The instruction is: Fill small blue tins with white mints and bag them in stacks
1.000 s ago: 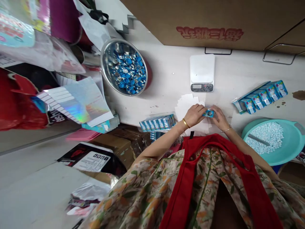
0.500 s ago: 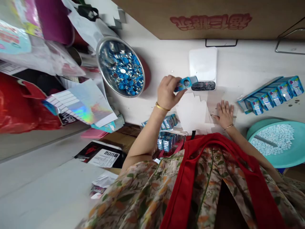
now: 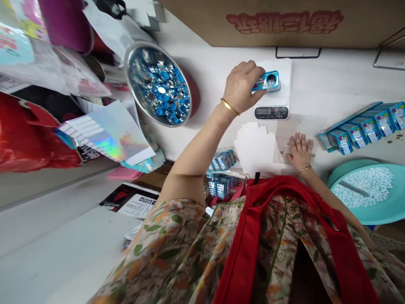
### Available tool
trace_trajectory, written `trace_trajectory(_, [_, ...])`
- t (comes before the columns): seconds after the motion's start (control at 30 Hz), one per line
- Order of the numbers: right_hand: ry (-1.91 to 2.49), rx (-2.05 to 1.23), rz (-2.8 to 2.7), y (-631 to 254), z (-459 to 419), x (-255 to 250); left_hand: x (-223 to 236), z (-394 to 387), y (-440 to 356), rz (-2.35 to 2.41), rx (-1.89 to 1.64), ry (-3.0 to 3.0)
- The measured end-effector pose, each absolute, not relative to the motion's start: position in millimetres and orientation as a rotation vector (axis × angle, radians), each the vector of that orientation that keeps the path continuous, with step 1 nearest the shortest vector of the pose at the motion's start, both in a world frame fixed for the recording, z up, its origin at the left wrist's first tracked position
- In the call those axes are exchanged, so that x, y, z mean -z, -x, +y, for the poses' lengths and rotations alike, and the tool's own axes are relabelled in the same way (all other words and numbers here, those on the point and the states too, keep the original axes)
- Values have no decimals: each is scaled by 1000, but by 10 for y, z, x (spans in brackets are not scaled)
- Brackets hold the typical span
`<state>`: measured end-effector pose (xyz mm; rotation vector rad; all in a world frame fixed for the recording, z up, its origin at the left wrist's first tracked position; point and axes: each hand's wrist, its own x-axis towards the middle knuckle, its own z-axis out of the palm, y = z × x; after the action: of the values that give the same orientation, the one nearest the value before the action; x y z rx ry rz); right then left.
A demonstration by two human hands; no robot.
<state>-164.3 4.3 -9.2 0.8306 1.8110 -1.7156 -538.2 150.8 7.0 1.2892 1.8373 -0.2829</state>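
Blue small box (image 3: 266,81) clenched in left hand (image 3: 241,87), held over white scale (image 3: 274,95) platform; contact with platform unclear. Weighing step under way, judging by position. Right hand (image 3: 299,151) flat on surface (image 3: 332,84), fingers released, beside white paper stack (image 3: 256,147). Finished-looking boxes lined right (image 3: 363,128) and near edge (image 3: 221,161). Scale display unreadable; box contents hidden; view inverted.

She wears a floral top printed with orange blossoms and green leaves under a red apron with broad straps, a gold bangle on her left hand (image 3: 242,86) and a thin bracelet at her right hand (image 3: 300,150).
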Motion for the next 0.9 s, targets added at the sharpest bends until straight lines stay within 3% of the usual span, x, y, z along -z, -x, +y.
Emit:
trace_trajectory(0.2, [-840,1724,1797,1657,71,69,168,1464,5324,1869,216,-1139])
trace_trajectory(0.57, [-822,1705,1797,1657,87,55,177,1353,5335,1800,280,-1189])
trace_trajectory(0.9, [-949,1725,1816,1626,191,-86,-314,1080,5580,2149,68,-1126])
